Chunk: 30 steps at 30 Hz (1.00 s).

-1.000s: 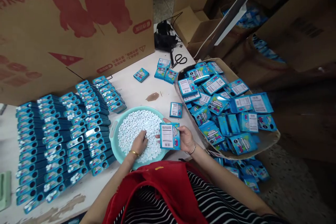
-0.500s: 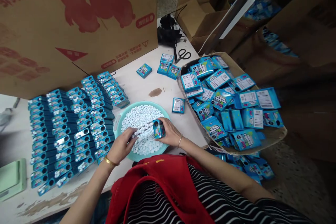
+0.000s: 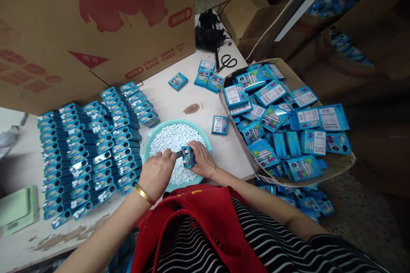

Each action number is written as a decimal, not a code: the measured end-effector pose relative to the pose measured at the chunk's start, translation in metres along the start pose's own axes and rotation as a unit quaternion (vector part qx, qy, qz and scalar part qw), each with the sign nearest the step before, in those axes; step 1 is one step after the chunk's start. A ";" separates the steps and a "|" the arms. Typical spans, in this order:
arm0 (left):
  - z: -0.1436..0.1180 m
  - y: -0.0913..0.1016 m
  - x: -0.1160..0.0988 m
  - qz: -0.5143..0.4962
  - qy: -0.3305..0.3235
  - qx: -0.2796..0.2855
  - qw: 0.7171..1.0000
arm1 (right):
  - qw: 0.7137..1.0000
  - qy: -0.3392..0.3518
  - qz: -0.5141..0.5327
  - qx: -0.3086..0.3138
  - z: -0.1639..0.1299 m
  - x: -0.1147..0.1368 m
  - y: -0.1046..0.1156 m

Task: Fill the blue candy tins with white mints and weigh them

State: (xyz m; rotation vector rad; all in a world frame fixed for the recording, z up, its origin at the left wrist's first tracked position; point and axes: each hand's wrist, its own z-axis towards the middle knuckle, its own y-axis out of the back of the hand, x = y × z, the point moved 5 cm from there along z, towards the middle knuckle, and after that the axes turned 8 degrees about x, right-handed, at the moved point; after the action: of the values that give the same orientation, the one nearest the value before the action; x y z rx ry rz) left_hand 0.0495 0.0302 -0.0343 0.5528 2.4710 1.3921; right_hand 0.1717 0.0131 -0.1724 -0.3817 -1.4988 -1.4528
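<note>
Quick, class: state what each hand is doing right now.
Left hand: closed, fingers pinched at the small blue box; contents cannot be told.
Right hand: closed on the small blue box.

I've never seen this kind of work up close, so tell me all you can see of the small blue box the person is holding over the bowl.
The small blue box looks like printed cardboard, bright blue with colourful lettering too small to read. It is held end-on toward the camera, above the white tablets in the teal basin. The right hand wraps its far side; the left hand meets its near end with the fingertips. Whether the end flap is open is hard to tell.
</note>
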 end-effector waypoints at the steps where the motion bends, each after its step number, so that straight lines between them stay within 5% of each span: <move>1: 0.001 -0.002 0.007 0.002 0.002 -0.008 1.000 | 1.000 -0.005 0.001 -0.005 0.000 -0.002 0.001; 4: 0.012 -0.021 0.043 0.011 0.044 -0.038 0.998 | 0.999 -0.020 0.013 -0.021 -0.002 -0.007 0.008; 9: 0.059 -0.096 0.094 -0.055 0.119 -0.037 0.991 | 0.995 -0.078 0.058 -0.033 -0.012 -0.016 0.018; 13: 0.092 -0.142 0.075 -0.140 0.082 -0.047 0.986 | 0.990 -0.112 0.083 -0.026 -0.018 -0.018 0.023; 17: 0.102 -0.165 0.039 -0.196 0.035 -0.037 0.979 | 0.989 -0.115 0.090 -0.011 -0.021 -0.017 0.024; 23: 0.081 -0.165 0.035 -0.281 -0.001 -0.048 0.959 | 0.992 -0.096 0.082 0.004 -0.027 -0.012 0.020; 30: 0.021 -0.093 0.054 -0.313 -0.058 -0.095 0.943 | 0.994 -0.095 0.047 -0.021 -0.023 -0.011 0.012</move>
State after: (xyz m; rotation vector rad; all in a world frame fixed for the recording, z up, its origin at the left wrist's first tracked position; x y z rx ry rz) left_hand -0.0097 0.0267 -0.1273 -0.1860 2.1039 1.2555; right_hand 0.1963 -0.0005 -0.1784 -0.6234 -1.5788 -1.4067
